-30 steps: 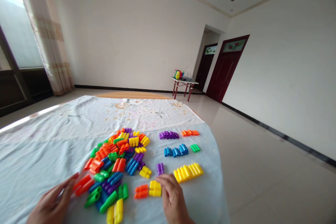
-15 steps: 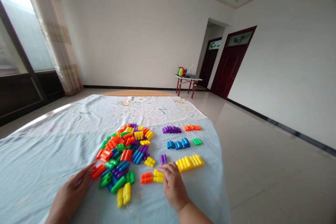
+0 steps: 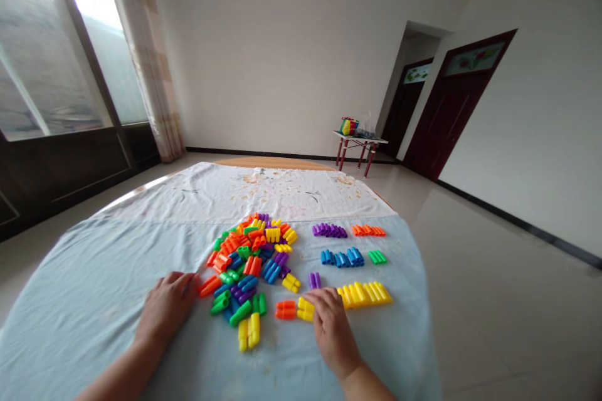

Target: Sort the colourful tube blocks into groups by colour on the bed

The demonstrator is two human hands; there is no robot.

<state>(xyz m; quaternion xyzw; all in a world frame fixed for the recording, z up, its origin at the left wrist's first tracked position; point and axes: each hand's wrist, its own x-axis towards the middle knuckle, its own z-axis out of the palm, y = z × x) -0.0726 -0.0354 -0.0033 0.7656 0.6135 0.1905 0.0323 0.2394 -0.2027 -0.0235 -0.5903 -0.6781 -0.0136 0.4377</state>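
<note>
A mixed pile of coloured plastic pieces [image 3: 244, 263] lies mid-table. At its left edge, my left hand [image 3: 167, 307] rests with fingers together near an orange piece [image 3: 209, 286]; whether it holds anything is hidden. My right hand [image 3: 333, 329] has its curled fingertips on a yellow piece [image 3: 305, 309], just right of an orange piece [image 3: 285, 309]. Beyond that hand are a yellow row [image 3: 364, 294] and a purple piece [image 3: 315, 281]. Farther back lie a blue row [image 3: 342, 257], a green piece [image 3: 377, 257], a purple row [image 3: 330, 230] and an orange row [image 3: 369, 230].
A light blue cloth [image 3: 94, 276] and a white floral cloth [image 3: 282, 194] cover the round table. Across the floor, a small table [image 3: 361, 138] bears a colourful bag [image 3: 348, 126] and a clear plastic bag. Windows and a curtain are at left, doors at right.
The camera view has turned left, so the scene sits farther right. My left hand's fingers have come closer together beside the pile. My right hand remains at the yellow piece.
</note>
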